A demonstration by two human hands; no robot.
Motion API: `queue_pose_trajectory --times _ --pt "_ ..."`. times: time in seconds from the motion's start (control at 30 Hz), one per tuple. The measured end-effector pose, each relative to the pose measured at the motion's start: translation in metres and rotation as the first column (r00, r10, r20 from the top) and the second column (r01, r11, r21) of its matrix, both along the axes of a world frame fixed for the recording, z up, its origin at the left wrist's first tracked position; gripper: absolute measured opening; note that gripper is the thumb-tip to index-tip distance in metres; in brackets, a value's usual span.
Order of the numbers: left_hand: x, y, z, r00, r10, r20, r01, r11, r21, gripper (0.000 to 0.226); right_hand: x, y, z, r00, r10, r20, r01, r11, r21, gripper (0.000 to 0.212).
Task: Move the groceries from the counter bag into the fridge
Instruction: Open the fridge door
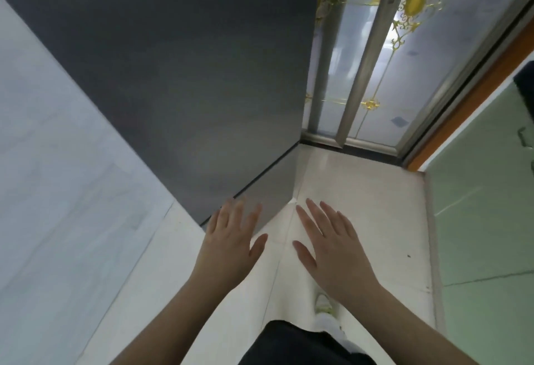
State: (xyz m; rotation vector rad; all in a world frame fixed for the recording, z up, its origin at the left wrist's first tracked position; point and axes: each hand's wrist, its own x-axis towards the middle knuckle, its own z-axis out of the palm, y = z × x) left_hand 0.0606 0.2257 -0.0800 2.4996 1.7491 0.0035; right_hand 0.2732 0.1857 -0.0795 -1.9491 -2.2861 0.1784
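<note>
A tall dark grey appliance body (161, 75) fills the upper left of the head view; it looks like the side and front of the fridge (doors closed, so nothing of its inside or contents shows). To its left runs a pale marbled wall (52, 162). Behind it, at upper right, stands a frosted sliding glass door (372, 55) with metal frames and gold ornamental patterns. On the far right is a pale green wall panel (485, 220), edged by an orange-brown door frame (474, 95). The floor (361, 191) is cream tile with one small dark speck.

No counter, bag or groceries appear anywhere in view, so their location cannot be told from here.

Left hand (228, 237): palm down, fingers straight and slightly spread, holding nothing; its fingertips overlap the lower corner of the grey appliance in the picture, but contact cannot be confirmed.

Right hand (332, 246): palm down, fingers straight and spread, holding nothing, over the tile.

Below, a dark garment (300, 341) and a pale shoe (323, 304) on the floor.
</note>
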Motion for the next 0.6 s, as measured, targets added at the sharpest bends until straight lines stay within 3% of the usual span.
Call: queue_pose_trajectory --times 0.27,0.6 --pt "-0.008 0.02 0.029 0.956 0.29 -0.049 -0.281 0.95 0.138 0.052 -0.005 0.102 0.013 0.938 0.347 -0.005 -0.346 0.936 0.057 0.061" --pt "-0.016 0.012 0.044 0.8 0.599 -0.042 -0.576 0.785 0.227 0.057 -0.04 0.159 0.021 0.77 0.638 -0.014 -0.633 0.766 0.113 0.059"
